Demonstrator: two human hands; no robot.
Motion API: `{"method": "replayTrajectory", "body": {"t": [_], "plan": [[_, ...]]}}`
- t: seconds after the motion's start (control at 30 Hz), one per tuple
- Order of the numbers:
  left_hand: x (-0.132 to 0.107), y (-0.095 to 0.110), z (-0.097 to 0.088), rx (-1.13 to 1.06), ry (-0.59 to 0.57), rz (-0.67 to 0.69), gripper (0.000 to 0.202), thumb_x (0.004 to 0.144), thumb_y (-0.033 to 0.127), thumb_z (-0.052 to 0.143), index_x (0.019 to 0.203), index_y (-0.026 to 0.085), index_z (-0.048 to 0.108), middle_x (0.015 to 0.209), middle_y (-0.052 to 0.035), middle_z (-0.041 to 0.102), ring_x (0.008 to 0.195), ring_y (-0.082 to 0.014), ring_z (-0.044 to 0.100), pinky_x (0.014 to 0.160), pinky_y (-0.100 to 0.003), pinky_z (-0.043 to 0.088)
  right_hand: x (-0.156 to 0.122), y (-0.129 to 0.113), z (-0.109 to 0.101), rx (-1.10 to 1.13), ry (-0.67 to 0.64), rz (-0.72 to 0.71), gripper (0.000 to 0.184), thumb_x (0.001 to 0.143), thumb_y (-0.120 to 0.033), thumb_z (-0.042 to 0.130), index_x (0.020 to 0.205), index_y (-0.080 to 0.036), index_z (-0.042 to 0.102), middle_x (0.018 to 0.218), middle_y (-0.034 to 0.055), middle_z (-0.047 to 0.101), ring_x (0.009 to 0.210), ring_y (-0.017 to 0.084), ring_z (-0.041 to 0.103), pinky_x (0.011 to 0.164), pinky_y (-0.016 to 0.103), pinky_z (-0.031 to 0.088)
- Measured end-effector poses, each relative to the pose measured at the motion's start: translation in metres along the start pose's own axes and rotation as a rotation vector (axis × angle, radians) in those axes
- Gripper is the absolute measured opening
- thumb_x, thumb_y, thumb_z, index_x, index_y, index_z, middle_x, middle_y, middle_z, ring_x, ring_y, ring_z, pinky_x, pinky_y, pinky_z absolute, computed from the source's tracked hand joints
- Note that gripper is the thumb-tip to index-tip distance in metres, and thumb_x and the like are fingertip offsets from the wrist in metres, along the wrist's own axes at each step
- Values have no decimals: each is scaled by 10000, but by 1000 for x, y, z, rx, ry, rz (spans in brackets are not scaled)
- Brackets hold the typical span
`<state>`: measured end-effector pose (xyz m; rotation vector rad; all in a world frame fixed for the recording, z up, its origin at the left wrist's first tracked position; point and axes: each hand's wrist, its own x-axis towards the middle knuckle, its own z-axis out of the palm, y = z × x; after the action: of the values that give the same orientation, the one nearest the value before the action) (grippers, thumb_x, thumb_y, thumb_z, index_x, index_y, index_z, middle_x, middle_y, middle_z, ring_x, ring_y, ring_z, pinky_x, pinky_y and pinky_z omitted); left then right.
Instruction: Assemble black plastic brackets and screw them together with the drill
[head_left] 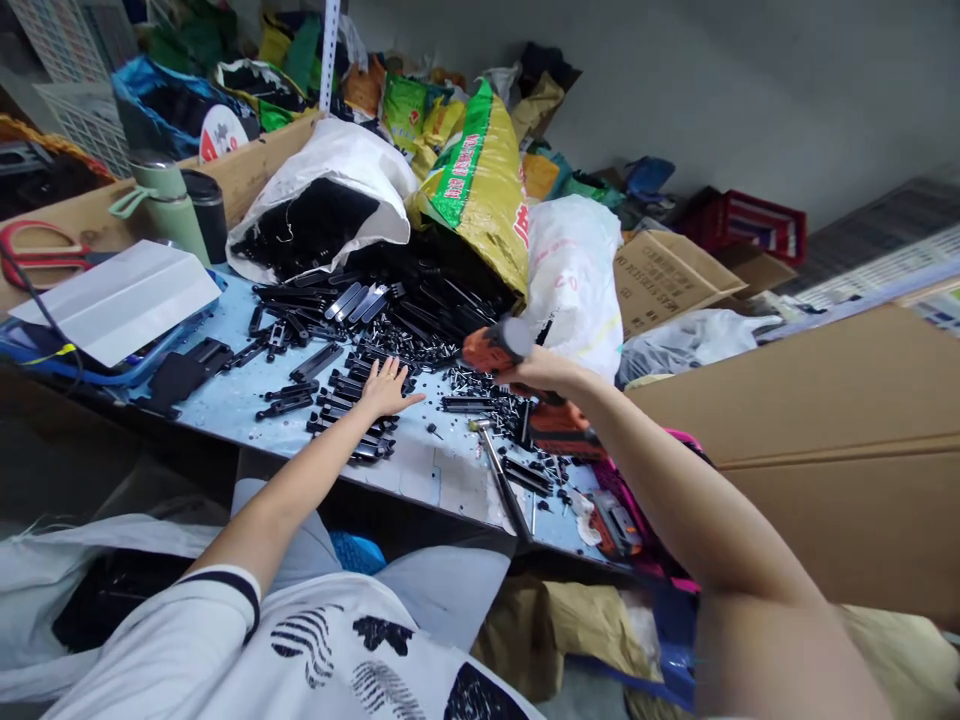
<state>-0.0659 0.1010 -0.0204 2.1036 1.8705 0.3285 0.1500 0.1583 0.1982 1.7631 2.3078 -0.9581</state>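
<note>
My right hand point(541, 370) is wrapped round the handle of an orange and black cordless drill point(495, 347), held above the table with its nose pointing left. My left hand point(385, 388) lies with fingers spread over a row of black plastic strips point(352, 400). Behind both hands is a heap of more black strips point(420, 300). Small screws point(457, 385) are scattered between the hands, around the drill. A hammer point(499, 470) rests below the drill, its handle toward the table's front edge.
A white sack point(330, 180), a yellow-green sack point(480, 190) and another white sack point(574, 270) stand at the back. On the left are a green flask point(169, 205), red-handled scissors point(45, 250) and a blue tray point(135, 370). Cardboard point(825, 440) borders the right.
</note>
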Motion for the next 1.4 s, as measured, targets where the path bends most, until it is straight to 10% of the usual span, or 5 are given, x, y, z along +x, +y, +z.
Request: {"method": "replayTrajectory", "body": {"t": [0.2,0.37,0.93,1.4], "plan": [[6,-3,4,4,-18,20,993,759,796,218,1443,79,266,1502,-172,140,1399,-301,65,1118,-481,29,90,-116,33,-268,-201,-73,208,610,-190,625,785,-77,615,566,16,541,468,99,485,445,210,374],[3,-4,5,-45,-14,15,1061,727,836,168,1447,60,244,1509,-169,106,1402,-303,24,1128,-464,5,131,-160,45,-460,-289,-51,193,630,-226,616,736,-65,615,560,31,549,485,119,503,483,233,400],[8,-5,6,-76,17,21,1001,755,796,230,1426,55,298,1499,-177,145,1397,-305,69,1123,-486,10,103,-180,68,-545,-380,-124,102,553,-175,566,613,-92,558,552,43,542,482,124,494,426,220,359],[-98,-8,0,-33,-1,40,1021,756,804,236,1447,52,229,1513,-145,112,1404,-281,26,1133,-470,-19,68,-189,97,-544,-391,-249,206,578,-191,626,759,-98,594,622,35,559,504,124,503,443,220,353]]}}
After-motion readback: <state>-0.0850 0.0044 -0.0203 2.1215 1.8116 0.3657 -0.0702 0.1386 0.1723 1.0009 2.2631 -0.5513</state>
